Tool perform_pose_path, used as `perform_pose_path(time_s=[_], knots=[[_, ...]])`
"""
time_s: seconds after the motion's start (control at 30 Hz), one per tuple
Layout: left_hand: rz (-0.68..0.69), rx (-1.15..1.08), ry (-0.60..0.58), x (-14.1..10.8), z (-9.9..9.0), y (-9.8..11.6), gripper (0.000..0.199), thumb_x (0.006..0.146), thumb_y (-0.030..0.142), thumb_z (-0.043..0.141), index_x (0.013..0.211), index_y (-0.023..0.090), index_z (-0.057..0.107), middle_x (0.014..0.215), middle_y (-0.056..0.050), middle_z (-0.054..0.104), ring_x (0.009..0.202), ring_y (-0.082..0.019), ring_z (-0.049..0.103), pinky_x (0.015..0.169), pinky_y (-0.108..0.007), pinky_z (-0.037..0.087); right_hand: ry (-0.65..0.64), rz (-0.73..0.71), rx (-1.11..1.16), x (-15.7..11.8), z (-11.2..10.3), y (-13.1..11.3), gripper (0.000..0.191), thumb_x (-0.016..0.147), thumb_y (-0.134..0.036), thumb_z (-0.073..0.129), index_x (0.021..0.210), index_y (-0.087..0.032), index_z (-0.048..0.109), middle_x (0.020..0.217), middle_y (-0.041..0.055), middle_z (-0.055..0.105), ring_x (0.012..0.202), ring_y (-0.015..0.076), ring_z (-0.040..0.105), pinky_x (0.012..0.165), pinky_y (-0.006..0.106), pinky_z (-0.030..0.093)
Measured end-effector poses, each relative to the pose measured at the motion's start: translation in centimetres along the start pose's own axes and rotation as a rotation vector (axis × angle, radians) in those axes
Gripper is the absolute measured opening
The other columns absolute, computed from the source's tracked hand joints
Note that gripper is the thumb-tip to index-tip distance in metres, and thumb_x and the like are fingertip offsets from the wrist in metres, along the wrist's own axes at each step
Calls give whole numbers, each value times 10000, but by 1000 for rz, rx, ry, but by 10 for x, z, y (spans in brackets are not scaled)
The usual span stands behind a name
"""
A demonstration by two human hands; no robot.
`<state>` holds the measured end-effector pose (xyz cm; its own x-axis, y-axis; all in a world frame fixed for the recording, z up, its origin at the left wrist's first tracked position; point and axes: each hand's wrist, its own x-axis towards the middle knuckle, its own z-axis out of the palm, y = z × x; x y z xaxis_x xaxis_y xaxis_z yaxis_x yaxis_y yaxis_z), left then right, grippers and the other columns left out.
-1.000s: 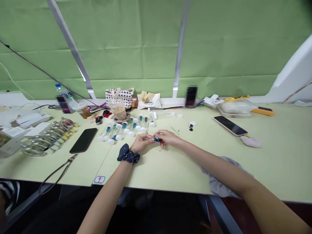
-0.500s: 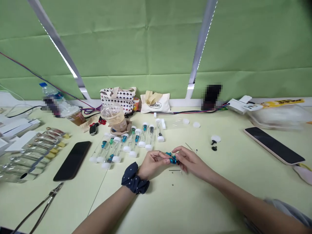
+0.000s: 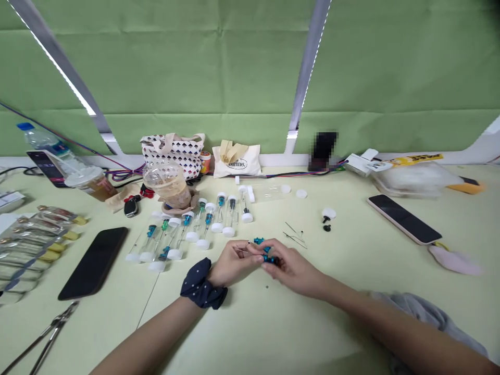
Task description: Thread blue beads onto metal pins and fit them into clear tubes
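My left hand [image 3: 233, 263] and my right hand [image 3: 292, 269] meet above the pale green table top [image 3: 250, 333]. Between their fingertips is a small blue plastic part [image 3: 269, 259], gripped by my right fingers. A thin metal pin [image 3: 242, 250] sticks out of my left fingertips toward it. Another small blue piece [image 3: 258, 240] shows just above my fingers. Several fine metal pins [image 3: 295, 235] lie beyond my right hand. A dark blue dotted scrunchie [image 3: 202, 284] circles my left wrist.
Several glass tubes with white caps and blue or green parts [image 3: 191, 232] lie to the left, behind my hands. Phones lie at left [image 3: 94, 263] and right [image 3: 404, 219]. Metal pliers [image 3: 45, 336] sit at the front left, a plastic cup [image 3: 167, 182] at the back.
The view has turned left, so the table items have shifted left in the picture. My hands have drawn closer around the blue parts, and the pins beyond them now show clearly.
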<state>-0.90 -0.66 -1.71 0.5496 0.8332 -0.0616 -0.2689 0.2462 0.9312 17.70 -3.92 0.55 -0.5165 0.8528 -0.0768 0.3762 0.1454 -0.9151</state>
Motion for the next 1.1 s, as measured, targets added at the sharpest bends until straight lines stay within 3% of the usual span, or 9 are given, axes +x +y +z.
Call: perform_pose_path(time_s=[0.13,0.23,0.4,0.57,0.67,0.8,0.97,1.1], knots=[[-92,52,-55,-15,-6,7,151,665,208,739,679,98,636,807,-80,695,744,-155,637,741,-292,475,-63,-149,-241,-8,10,-5,446,842,-263,522,1252,-210,353,930,51,570,668,120,522,604,250,440],[-115,81,0,-27,-7,9,134,679,195,726,677,103,630,794,-64,688,728,-137,617,717,-265,464,19,-265,-380,-10,15,-6,384,857,-230,501,1227,-201,403,1072,91,529,891,168,530,764,300,449],[-121,92,45,-42,-6,6,132,698,178,708,649,109,606,691,-25,646,656,-106,564,637,-223,429,50,-377,-558,-13,17,-11,293,925,-261,391,1203,-176,432,935,75,574,812,159,543,716,280,447],[-172,91,12,-54,-8,4,106,697,155,707,668,113,613,766,-52,668,685,-116,575,633,-224,430,-90,-457,-675,-20,18,-16,335,934,-302,363,1224,-145,422,894,77,607,772,163,561,675,271,431],[-197,76,19,-60,-10,5,101,690,141,711,657,115,618,782,-61,678,680,-117,586,619,-220,438,-145,-500,-732,-22,25,-13,271,918,-265,376,1132,-152,498,809,62,607,682,156,544,601,261,397],[-220,64,-3,-60,-13,6,97,683,125,713,655,117,620,801,-74,687,697,-132,605,622,-230,455,-192,-443,-670,-19,30,-13,222,916,-215,341,989,-168,545,737,39,591,597,130,502,563,246,358],[-237,25,0,-56,-16,6,102,692,117,703,657,121,607,809,-72,684,683,-135,610,621,-240,457,-332,-237,-305,-12,18,-20,238,951,-245,284,1061,-195,489,790,4,600,694,97,523,670,201,397],[-239,20,38,-53,-19,5,94,703,139,700,681,129,610,812,-66,675,736,-152,611,675,-267,456,-276,-328,-382,-8,10,-15,255,894,-409,422,1040,-240,545,973,48,553,797,127,515,729,242,410]])
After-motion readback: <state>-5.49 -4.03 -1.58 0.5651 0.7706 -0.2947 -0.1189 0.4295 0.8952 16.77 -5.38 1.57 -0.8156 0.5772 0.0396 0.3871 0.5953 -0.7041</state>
